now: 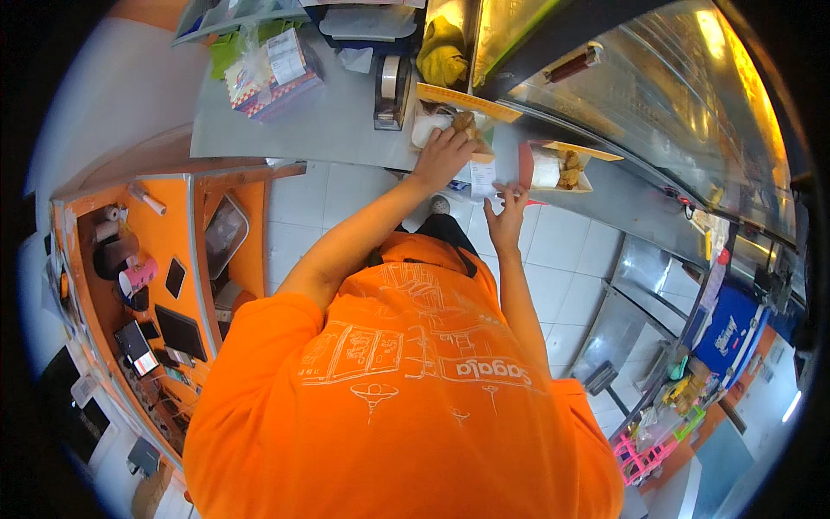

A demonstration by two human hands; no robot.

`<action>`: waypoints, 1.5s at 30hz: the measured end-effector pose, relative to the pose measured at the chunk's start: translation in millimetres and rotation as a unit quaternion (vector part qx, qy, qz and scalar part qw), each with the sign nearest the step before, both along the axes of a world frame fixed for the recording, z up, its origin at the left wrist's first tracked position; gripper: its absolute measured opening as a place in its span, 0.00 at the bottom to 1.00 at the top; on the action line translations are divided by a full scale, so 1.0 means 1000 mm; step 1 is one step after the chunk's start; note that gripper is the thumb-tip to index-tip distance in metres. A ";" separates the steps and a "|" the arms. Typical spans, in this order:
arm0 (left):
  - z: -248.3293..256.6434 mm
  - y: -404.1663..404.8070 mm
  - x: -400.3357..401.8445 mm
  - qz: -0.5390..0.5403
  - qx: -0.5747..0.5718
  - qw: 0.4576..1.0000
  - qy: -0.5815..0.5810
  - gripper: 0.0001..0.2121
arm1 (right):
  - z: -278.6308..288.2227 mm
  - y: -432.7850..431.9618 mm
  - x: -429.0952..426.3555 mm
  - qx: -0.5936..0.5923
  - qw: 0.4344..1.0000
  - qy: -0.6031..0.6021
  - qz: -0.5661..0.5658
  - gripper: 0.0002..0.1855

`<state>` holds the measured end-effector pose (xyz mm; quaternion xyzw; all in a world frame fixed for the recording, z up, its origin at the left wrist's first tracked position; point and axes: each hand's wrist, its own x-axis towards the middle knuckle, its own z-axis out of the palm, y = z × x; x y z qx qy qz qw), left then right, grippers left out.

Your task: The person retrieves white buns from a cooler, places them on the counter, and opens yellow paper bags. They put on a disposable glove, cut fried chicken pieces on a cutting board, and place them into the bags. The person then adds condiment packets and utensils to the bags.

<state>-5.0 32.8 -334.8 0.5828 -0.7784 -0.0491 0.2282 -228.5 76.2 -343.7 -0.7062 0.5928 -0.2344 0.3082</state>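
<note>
On the grey counter, my left hand [446,156] reaches into an open paper food box [483,102] with its lid raised. Its fingers touch a browned, fried-looking piece of food [464,122] beside a white wrapped bundle [429,123]; whether they grip it is unclear. My right hand [508,211] is at the counter's front edge, fingers apart, close to a printed paper slip [482,178]. Whether it touches the slip cannot be told. A second open box [526,165], to the right, holds another white bundle [546,170] and browned food [570,172].
A tape dispenser [390,94] stands left of the first box. Farther left are checkered boxes in clear plastic [275,87]. A yellow cloth [443,55] lies behind, by a glass display case [648,84]. Orange shelving [172,233] holding phones stands at left.
</note>
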 end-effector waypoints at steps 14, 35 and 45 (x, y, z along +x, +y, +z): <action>0.054 0.086 0.069 0.162 -0.078 0.978 0.102 0.10 | 0.003 -0.006 -0.028 -0.031 0.997 -0.005 0.073 0.23; 0.060 0.035 0.535 0.409 -0.213 0.870 0.174 0.05 | 0.178 -0.073 0.417 -0.056 0.941 -0.179 0.280 0.04; 0.067 -0.019 0.490 0.058 0.076 0.988 0.125 0.29 | 0.157 -0.073 0.443 -0.030 0.989 -0.074 0.124 0.07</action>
